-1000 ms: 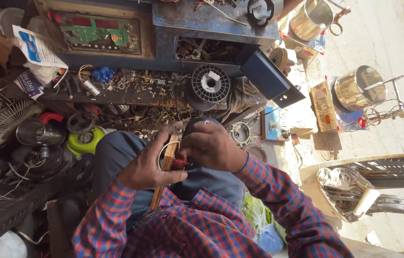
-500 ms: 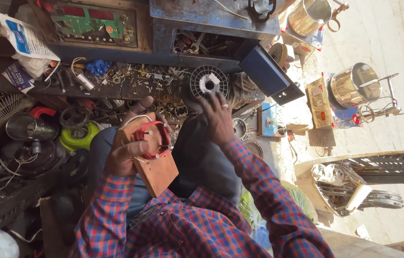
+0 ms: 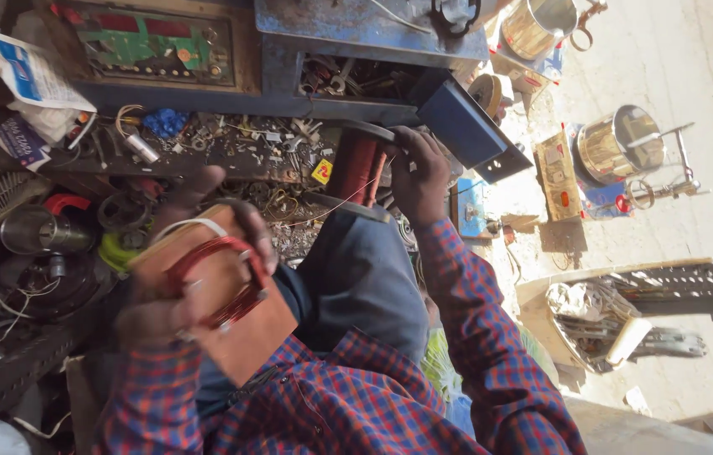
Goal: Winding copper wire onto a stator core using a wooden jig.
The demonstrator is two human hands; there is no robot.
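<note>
Item: coil of red wire [image 3: 220, 282], looped over a flat brown board [image 3: 234, 324]. We find it in the left hand [image 3: 173, 291], fingers closed round the board's edge, held up over the lap, its long side running slantwise toward the chest.

Item: spool of red wire [image 3: 360, 167], standing at the desk [image 3: 230, 152] edge above the knee. The right hand [image 3: 420, 173] is wrapped round its side, so the right is the nearer hand to it. A thin strand seems to run from spool toward the coil, which lies left and below.

Surrounding: scattered screws and scrap, a blue drawer [image 3: 466, 126], a green circuit board [image 3: 150, 38], steel pots [image 3: 617, 143] on the floor.
</note>
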